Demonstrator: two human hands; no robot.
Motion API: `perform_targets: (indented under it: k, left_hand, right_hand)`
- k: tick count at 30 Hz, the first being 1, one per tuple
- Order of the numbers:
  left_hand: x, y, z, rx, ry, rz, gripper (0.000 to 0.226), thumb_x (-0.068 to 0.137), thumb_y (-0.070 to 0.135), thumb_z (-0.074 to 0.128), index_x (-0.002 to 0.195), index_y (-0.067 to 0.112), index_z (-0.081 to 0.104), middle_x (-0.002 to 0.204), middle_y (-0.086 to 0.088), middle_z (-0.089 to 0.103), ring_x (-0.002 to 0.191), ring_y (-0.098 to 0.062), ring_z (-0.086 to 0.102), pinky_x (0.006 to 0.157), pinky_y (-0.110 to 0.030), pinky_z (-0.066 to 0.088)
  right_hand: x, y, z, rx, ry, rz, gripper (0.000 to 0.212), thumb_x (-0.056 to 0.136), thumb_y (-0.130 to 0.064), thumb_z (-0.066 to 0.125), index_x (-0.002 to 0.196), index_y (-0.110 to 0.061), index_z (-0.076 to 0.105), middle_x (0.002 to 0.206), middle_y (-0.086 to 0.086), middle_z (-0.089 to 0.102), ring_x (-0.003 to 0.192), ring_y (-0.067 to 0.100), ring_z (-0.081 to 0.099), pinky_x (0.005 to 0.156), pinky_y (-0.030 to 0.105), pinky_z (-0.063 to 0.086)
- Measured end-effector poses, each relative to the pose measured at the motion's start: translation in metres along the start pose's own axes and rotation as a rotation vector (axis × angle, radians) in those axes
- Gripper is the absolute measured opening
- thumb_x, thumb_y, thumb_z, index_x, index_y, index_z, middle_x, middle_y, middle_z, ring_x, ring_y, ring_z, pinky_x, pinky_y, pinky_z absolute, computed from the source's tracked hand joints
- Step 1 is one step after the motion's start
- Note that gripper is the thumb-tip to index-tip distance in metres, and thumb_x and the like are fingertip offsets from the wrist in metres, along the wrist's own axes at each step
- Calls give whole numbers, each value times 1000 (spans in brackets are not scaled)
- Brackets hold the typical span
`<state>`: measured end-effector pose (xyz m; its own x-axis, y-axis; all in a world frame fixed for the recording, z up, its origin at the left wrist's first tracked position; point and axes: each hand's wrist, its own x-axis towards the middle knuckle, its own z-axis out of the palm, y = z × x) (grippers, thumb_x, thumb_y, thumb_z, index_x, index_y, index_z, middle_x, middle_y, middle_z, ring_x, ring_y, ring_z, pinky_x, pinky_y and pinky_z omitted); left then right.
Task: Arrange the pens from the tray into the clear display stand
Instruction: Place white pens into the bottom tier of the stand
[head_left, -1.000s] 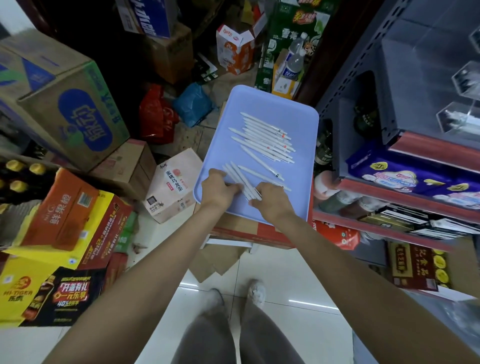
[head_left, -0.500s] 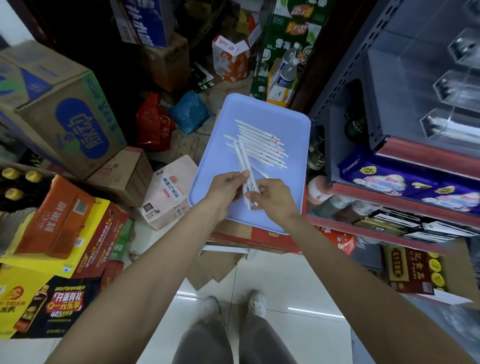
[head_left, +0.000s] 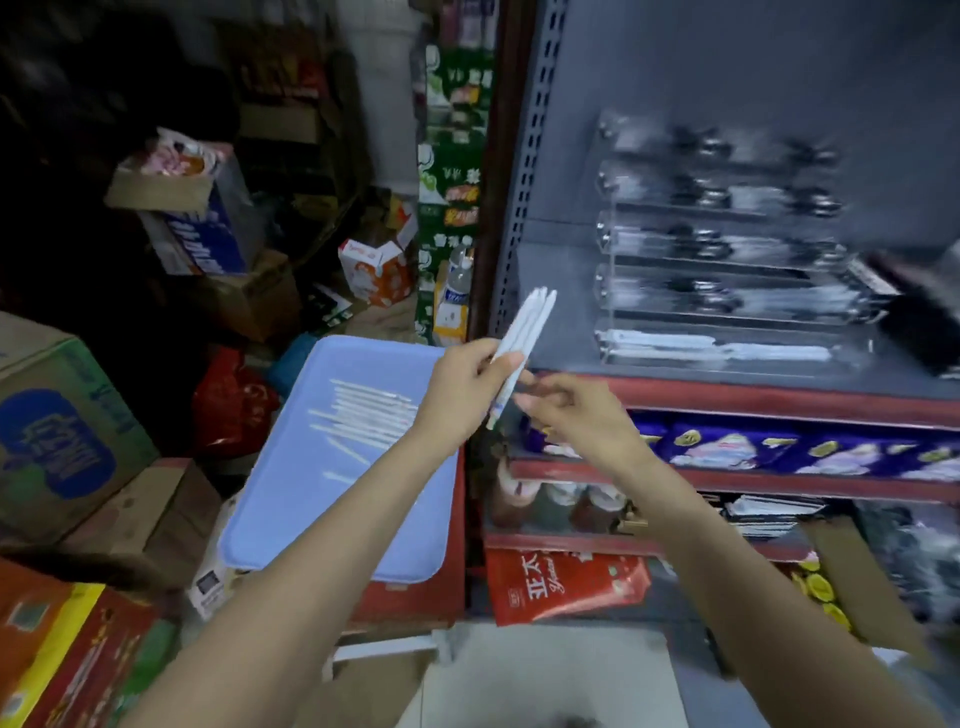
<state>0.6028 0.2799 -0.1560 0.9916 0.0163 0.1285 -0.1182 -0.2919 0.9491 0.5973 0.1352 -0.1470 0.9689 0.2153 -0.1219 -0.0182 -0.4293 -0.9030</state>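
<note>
My left hand (head_left: 467, 387) grips a small bunch of white pens (head_left: 530, 325), raised and tilted up toward the shelf. Just to the right of it, my right hand (head_left: 571, 413) touches the lower ends of the bunch with loosely curled fingers. Several more white pens (head_left: 363, 410) lie in a row on the light blue tray (head_left: 311, 519) below my left arm. The clear tiered display stand (head_left: 727, 260) sits on the grey shelf to the right; its lowest tier holds some white pens (head_left: 701, 345), and the upper tiers look blurred.
A red-edged shelf rail (head_left: 753, 400) runs under the stand, with purple packets (head_left: 779, 447) on the level below. A red bag (head_left: 561, 582) sits at the shelf foot. Cardboard boxes (head_left: 67, 441) crowd the left; the tray rests on a red box (head_left: 415, 597).
The bunch of pens has been lifted off the tray and carried up and right toward the stand. My view has swung up to the shelf.
</note>
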Motion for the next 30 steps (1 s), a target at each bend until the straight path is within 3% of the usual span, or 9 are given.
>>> perform_targets:
  k: [3,6,10,16,19,21,24,27,30]
  left_hand:
    - [19,31,50,222,-139,132,24,96,26,50,81,12,63,64,8,64,57,-8,57,55,-23,41]
    - [33,61,111,223,-250,154,18,96,27,49,83,23,60,60,14,61,47,1,50,51,-15,38]
    - [56,88,178,219,-277,137,32,94,28,54,63,24,61,47,18,55,43,-1,44,51,-21,35]
    - [87,106,227,81,-165,29,18,81,27,71,79,9,70,60,2,62,45,-4,44,47,-18,34]
    - [94,102,238,125,-133,-12,11,77,21,76,80,13,69,53,10,58,40,0,44,42,-12,33]
    - [101,98,247,180,-74,-29,11,75,23,77,79,16,69,55,11,58,45,-3,45,44,-13,33]
    - [108,97,257,336,-57,-53,13,76,26,76,81,17,68,57,7,57,47,-10,50,45,-17,38]
    - [114,98,264,497,-105,-65,13,76,31,75,81,21,67,64,-1,63,59,-23,60,61,-34,50]
    - [116,100,269,543,-129,-65,14,76,34,74,80,23,65,63,0,61,61,-22,59,65,-36,50]
  right_hand:
    - [4,13,-76,110,143,-30,23,91,-18,59,113,-13,55,81,3,64,70,16,61,63,32,53]
    - [8,36,-151,346,168,-77,33,90,-13,59,123,-17,53,85,5,67,74,16,66,64,28,55]
    - [10,67,-233,395,180,-101,12,87,-1,59,97,-3,65,72,0,69,67,11,66,71,21,57]
    - [22,101,-318,474,294,-126,10,82,7,62,82,-2,66,69,-1,71,65,9,69,71,16,56]
    - [29,111,-335,335,299,-116,9,80,5,66,82,-3,69,65,-4,70,61,8,68,66,15,55]
    - [35,116,-341,91,324,-126,8,78,-3,71,80,-11,71,61,-11,69,56,3,65,60,13,50]
    - [40,124,-349,-217,438,-154,9,80,-15,72,88,-18,70,79,-11,66,64,-2,58,64,7,41]
    - [40,134,-357,-249,500,-128,27,83,-18,70,108,-13,65,98,0,61,80,11,56,76,18,42]
    - [37,137,-363,-198,477,-101,33,85,-20,67,115,-10,61,100,-1,59,83,13,57,78,25,44]
